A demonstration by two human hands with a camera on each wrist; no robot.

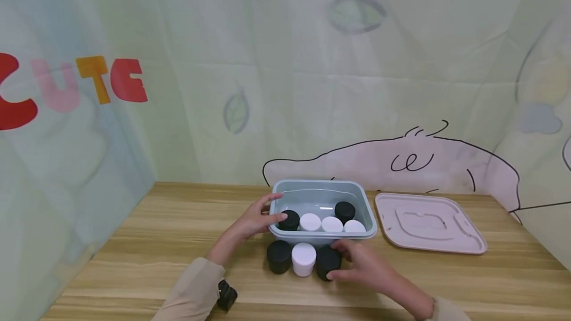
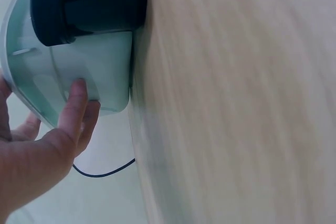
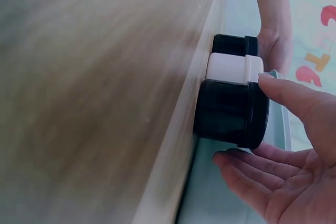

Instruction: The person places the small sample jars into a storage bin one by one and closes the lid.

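Note:
A light blue plastic bin (image 1: 308, 202) stands on the table with several black and white lidded jars in it. My left hand (image 1: 256, 219) holds the bin's left side, fingers against its outer wall and thumb over the rim by a black jar (image 1: 291, 220). In front of the bin a row runs from a black jar (image 1: 279, 256) through a white jar (image 1: 304, 259) to another black jar (image 1: 327, 263). My right hand (image 1: 368, 264) grips that right-hand black jar, thumb at the near side of its lid and fingers at the far side. It looks upright beside the white one.
A pale pink lid (image 1: 428, 224) lies flat on the wooden table (image 1: 178, 222), right of the bin. A small black device (image 1: 226, 295) is by my left sleeve. Printed cloth (image 1: 200, 63) hangs behind the table and along its sides.

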